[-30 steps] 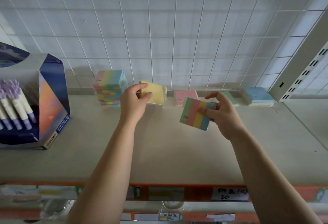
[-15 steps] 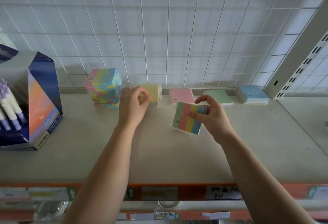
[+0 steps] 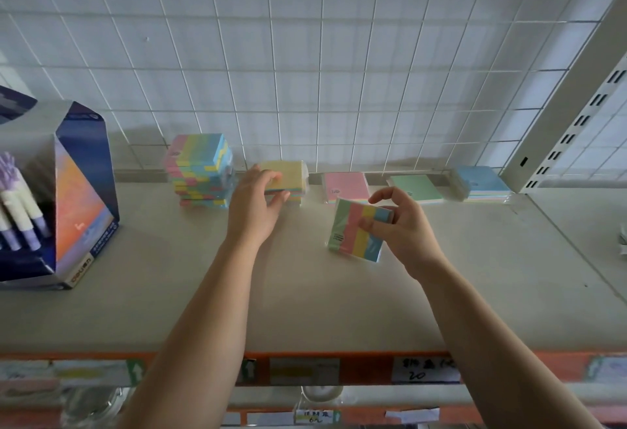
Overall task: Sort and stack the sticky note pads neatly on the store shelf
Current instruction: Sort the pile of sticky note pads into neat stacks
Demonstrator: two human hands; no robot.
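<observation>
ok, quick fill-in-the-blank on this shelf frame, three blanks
The right hand holds the striped pad; the left hand touches the ____.
Between the pink pad and the blue pad lies the ____.
The pen display box stands at the shelf's ____ end.
Missing: yellow pad; green pad; left.

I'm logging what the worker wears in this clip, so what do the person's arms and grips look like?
The left forearm and right forearm are bare, with no sleeves in view. The left grip and right grip wear no gloves, and no ring, watch or bracelet shows.
</observation>
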